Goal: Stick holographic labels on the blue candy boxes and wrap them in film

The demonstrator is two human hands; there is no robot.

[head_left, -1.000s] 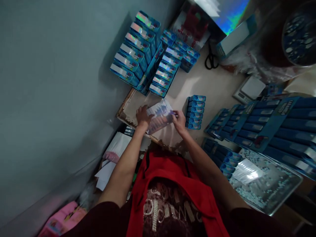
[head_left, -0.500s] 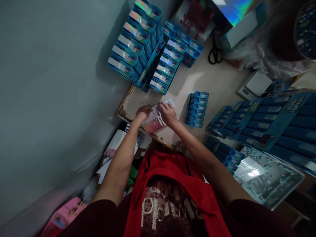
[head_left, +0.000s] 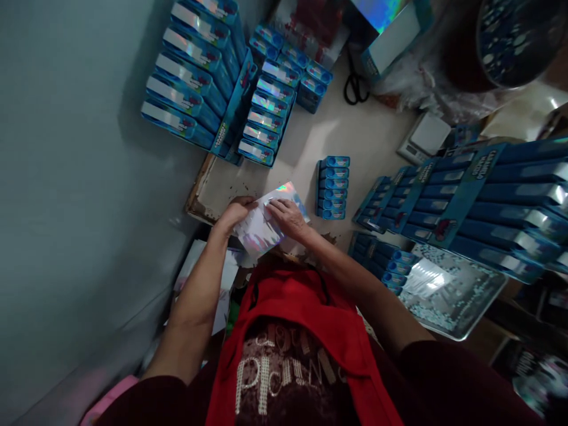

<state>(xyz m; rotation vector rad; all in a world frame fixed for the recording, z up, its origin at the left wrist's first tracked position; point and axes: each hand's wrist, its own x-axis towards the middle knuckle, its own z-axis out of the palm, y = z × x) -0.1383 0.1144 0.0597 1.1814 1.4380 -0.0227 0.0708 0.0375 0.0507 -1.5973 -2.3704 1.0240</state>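
A shiny silvery holographic sheet (head_left: pixel 260 231) lies tilted over the table's front edge, between my two hands. My left hand (head_left: pixel 237 210) is closed on its left side, thumb along the top edge. My right hand (head_left: pixel 288 219) rests across the middle of the sheet, its fingers stretched out to the left on the surface. The right thumb is hard to make out. A short row of small blue boxes (head_left: pixel 332 188) stands on the table (head_left: pixel 306 142) to the right of the sheet.
Tall blue boxes (head_left: pixel 190 77) and a tray of blue boxes (head_left: pixel 266 112) stand at the back left. Black scissors (head_left: pixel 355 89) and a white scale (head_left: pixel 428 136) lie farther right. A stack of blue cartons (head_left: pixel 492 189) and a metal tray (head_left: pixel 461 307) fill the right side.
The sheet has shifted toward me, with its silvery face now showing. My right hand left its right edge and came to rest over its middle. The camera view has turned right.
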